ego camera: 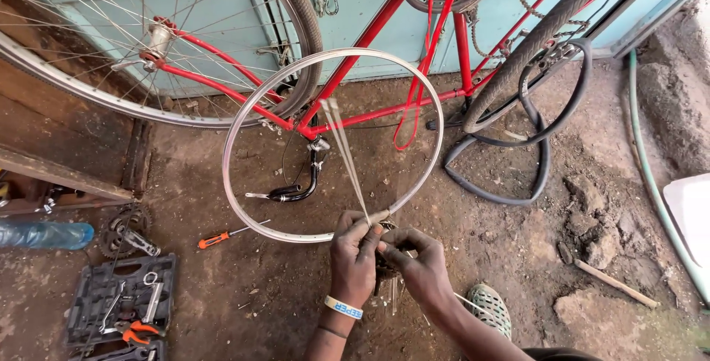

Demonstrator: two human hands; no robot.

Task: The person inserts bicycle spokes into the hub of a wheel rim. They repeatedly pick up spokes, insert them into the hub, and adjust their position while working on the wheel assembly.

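Head view: Your left hand and right hand meet at the lower centre of the frame, both closed around a dark hub and a bundle of thin spokes that rises towards the centre. The bare silver rim stands upright around them, its lower edge just above your fingers. Judge the rim light but easily bent; the spokes springy and slippery. Hold at the hub.

Open ground lies lower right. The red bicycle frame, inner tube, screwdriver and tool case crowd the other sides.
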